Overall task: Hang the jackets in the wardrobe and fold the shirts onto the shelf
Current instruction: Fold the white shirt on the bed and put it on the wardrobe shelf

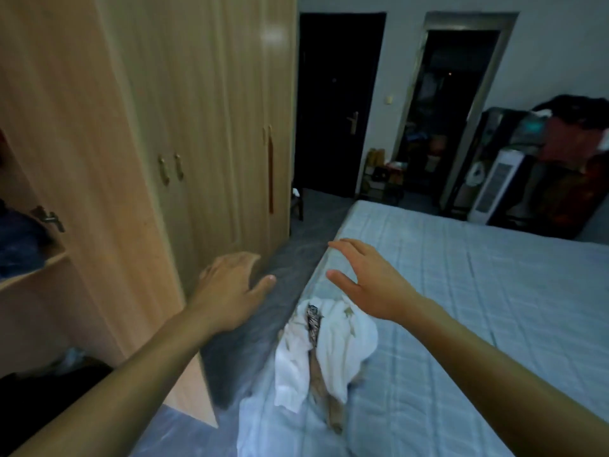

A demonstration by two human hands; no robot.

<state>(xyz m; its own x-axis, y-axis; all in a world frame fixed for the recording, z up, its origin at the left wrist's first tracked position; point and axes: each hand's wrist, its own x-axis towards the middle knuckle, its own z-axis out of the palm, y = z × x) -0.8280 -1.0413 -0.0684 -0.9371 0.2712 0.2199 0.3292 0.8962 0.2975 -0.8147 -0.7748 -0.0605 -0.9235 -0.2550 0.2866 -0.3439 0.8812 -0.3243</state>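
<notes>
At the near left edge of the bed (461, 291), a crumpled white garment (333, 344) is lying in a heap, with a dark patterned piece (313, 321) and a tan piece (321, 380) showing among its folds; whether it is a shirt or a jacket is not clear. Part of the white cloth is hanging over the mattress edge toward the floor.

Above and just beyond the heap, the right hand (369, 282) is hovering with fingers straight and spread, thumb apart, holding nothing and not touching the cloth. The left hand (230, 285) is reaching out over the dark strip between bed and wardrobe (197, 110), its fingers loosely extended and empty as well. Both forearms are stretching in from the bottom corners.

The wardrobe is standing just beside the bed on the left, its pale wooden doors shut farther along, while the nearest door (82, 159) is standing open. Inside, a shelf (33, 275) is carrying dark blue fabric (19, 242).

Beyond the bed, a dark door (336, 103) and an open doorway (454, 110) are showing in the far wall, and a white appliance (494, 189) is standing near a pile of clothes (573, 133) on the right.
</notes>
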